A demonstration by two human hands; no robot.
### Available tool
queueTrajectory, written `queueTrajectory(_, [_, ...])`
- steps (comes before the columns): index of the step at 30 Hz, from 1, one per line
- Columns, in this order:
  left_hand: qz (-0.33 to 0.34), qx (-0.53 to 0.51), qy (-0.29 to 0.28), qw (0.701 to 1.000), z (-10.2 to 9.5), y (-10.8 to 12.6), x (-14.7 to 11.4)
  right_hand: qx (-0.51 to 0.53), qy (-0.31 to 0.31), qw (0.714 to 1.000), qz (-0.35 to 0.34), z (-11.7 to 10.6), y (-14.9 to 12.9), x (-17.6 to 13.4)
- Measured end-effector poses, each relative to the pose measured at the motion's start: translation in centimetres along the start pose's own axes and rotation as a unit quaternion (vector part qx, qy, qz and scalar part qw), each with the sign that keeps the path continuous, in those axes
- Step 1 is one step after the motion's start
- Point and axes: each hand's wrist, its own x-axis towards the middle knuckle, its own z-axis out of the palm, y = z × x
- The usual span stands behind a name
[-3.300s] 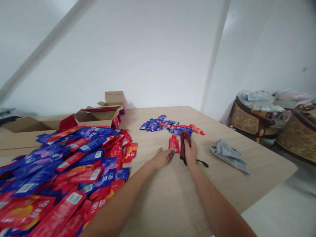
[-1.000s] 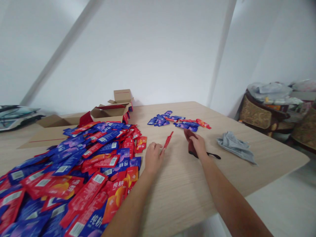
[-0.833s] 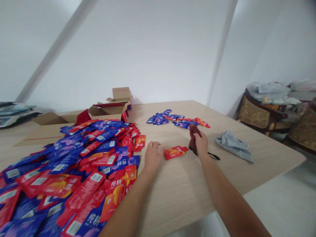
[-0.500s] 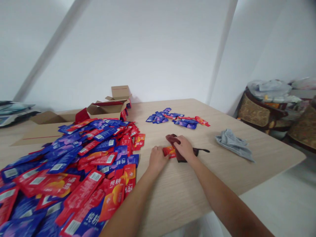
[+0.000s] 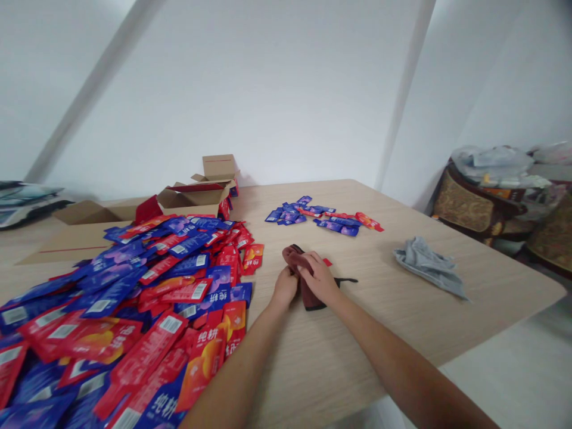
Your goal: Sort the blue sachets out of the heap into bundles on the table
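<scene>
A dark brown, cloth-like piece with black edging [image 5: 311, 296] is bunched and folded on the table between my hands. A thin black strap [image 5: 346, 279] sticks out to its right. My right hand [image 5: 320, 277] lies over the piece from the right, its fingers closed on the fabric. At the left edge, my left hand [image 5: 286, 287] has its fingers curled around the fold; its fingertips are partly hidden. Just behind my right hand a small red corner of a packet [image 5: 328, 262] shows; the rest is covered.
A large heap of red and blue sachets [image 5: 147, 286] covers the left side. Open cardboard boxes [image 5: 196, 196] stand behind it. Farther back lies a small group of sachets [image 5: 337, 223]. A grey cloth [image 5: 429, 265] rests at right; beyond the table stands a patterned chair [image 5: 469, 199].
The brown piece and my right hand have moved left, over the red packet, which is now mostly covered. My left hand has shifted from beside the packet onto the brown piece.
</scene>
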Motion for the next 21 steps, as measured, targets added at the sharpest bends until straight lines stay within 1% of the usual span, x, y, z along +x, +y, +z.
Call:
queueTrajectory(2, [-0.028,-0.1,0.008,0.995,0.2,-0.2,0.0,-0.003,-0.023,1.0,-0.014,0.3,0.1,0.0])
queueTrajectory(4, [-0.056,-0.159,0.0,0.986,0.3,-0.5,-0.1,-0.063,-0.055,0.996,-0.003,0.3,0.7,0.2])
queueTrajectory(5, [-0.067,-0.175,-0.007,0.982,0.3,-0.6,-0.1,-0.108,-0.068,0.992,0.019,0.1,1.3,0.3])
queueTrajectory(8, [-0.073,-0.19,-0.017,0.979,0.1,-0.9,-0.2,-0.24,-0.075,0.961,0.116,-0.8,3.2,1.0])
queueTrajectory(9, [-0.067,-0.183,-0.018,0.981,-0.1,-0.9,-0.2,-0.266,-0.068,0.952,0.137,-1.1,3.8,1.2])
queueTrajectory(11, [-0.055,-0.163,-0.015,0.985,-1.1,-0.6,0.1,-0.294,-0.052,0.942,0.152,-1.5,4.8,1.4])
queueTrajectory(13, [-0.048,-0.151,-0.005,0.987,-2.9,0.1,0.4,-0.301,-0.041,0.942,0.146,-1.7,5.3,1.4])
queueTrajectory(15, [-0.036,-0.158,0.017,0.987,-5.8,1.3,0.7,-0.3,-0.038,0.943,0.138,-1.8,5.5,1.2])
queueTrajectory(16, [-0.014,-0.173,0.036,0.984,-7.6,1.9,0.7,-0.297,-0.039,0.944,0.136,-1.8,5.5,1.0])
queueTrajectory(17, [0.016,-0.195,0.065,0.979,-9.5,2.6,0.7,-0.293,-0.039,0.946,0.136,-1.9,5.5,0.9])
queueTrajectory(18, [0.062,-0.226,0.111,0.966,-11.3,3.2,0.7,-0.288,-0.039,0.947,0.136,-2.0,5.4,0.8])
queueTrajectory(20, [0.145,-0.289,0.238,0.916,-14.5,4.2,0.8,-0.281,-0.034,0.948,0.143,-2.1,5.3,0.7])
queueTrajectory(21, [0.163,-0.307,0.275,0.896,-15.5,4.5,1.0,-0.278,-0.03,0.949,0.147,-2.1,5.2,0.7])
